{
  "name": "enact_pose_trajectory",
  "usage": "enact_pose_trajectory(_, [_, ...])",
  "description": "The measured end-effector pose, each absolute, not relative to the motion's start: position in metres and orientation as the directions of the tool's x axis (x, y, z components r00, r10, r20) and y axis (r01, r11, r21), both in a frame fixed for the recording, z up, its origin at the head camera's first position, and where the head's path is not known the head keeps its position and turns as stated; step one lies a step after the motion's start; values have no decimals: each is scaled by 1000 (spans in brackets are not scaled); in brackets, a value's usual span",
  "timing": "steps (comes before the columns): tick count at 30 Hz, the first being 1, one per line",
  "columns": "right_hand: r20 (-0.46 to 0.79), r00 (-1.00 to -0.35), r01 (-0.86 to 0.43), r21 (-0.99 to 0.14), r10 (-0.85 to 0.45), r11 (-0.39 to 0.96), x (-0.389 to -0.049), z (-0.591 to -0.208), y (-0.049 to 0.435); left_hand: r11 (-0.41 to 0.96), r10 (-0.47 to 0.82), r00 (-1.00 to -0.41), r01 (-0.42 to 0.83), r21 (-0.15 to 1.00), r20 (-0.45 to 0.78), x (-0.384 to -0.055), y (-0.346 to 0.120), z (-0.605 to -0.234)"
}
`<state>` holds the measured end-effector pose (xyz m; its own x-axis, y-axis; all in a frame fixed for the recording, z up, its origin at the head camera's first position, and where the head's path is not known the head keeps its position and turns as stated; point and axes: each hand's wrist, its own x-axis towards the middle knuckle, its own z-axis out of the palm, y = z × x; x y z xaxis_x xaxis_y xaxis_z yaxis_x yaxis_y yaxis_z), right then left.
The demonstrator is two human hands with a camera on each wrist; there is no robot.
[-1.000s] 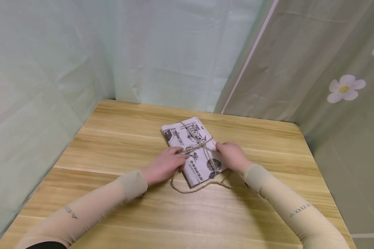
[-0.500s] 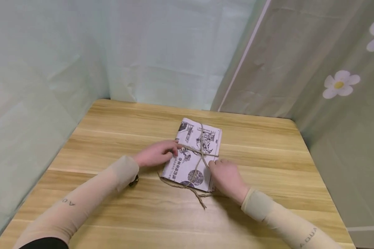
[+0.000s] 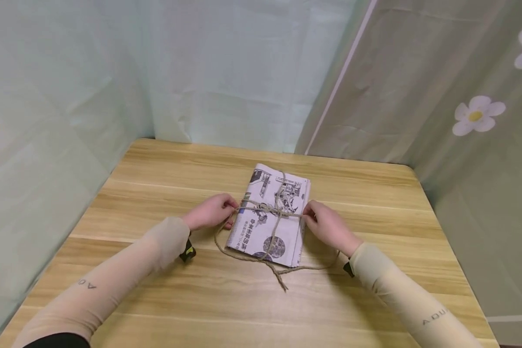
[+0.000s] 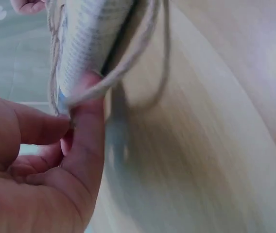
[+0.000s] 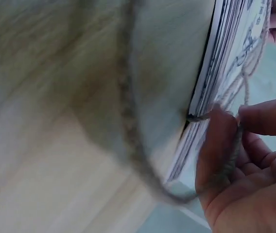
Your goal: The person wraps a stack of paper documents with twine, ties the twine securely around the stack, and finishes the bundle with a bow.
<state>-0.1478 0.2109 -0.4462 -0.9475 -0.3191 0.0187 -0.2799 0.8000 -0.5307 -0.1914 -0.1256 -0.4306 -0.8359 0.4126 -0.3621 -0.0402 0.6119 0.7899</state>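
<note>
A folded stack of newspaper (image 3: 249,237) lies on the wooden table, bound lengthwise and crosswise with jute twine (image 3: 278,211). The strands cross near the middle of its top. At the stack's left edge my left hand (image 3: 213,211) pinches one end of the twine between thumb and index finger, and the left wrist view shows a loop of twine (image 4: 128,63) trailing from those fingertips. Just off the right edge, my right hand (image 3: 329,224) pinches the other end. In the right wrist view its loose tail (image 5: 128,97) curves away from the fingers, beside the layered paper edges (image 5: 203,92).
Loose twine ends (image 3: 280,278) lie on the table (image 3: 226,309) in front of the stack. A pale curtain (image 3: 235,72) hangs behind the table's back edge, and a flowered one (image 3: 478,193) hangs on the right. Dark wrist devices (image 3: 188,252) show under both sleeves.
The stack has turned to sit more upright in view. Both hands have moved out to its sides, drawing the twine across the top; the right hand rose from the lower right corner.
</note>
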Motion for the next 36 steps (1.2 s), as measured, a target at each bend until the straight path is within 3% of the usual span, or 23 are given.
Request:
enact_pose_trajectory(4, [10,-949,-270,-546,-316,793,-151,-447,212,626,402,-833,-53,778,-381,-194,-125,-429])
enact_pose_trajectory(10, [26,-940,-312,-465,-340,828,-152,-446,217,680,454,-847,128,722,-277,-203,-128,-420])
enact_pose_trajectory(17, [112,-915,-402,-293,-386,867,-154,-441,228,774,553,-827,464,430,-103,-211,-133,-405])
enact_pose_trajectory(28, [142,-861,-507,-151,-489,849,-149,-444,243,699,705,-706,707,105,65,-229,-160,-421])
enact_pose_trajectory(36, [237,-774,-611,-37,-587,791,-151,-441,252,583,791,-573,812,18,217,-237,-170,-419])
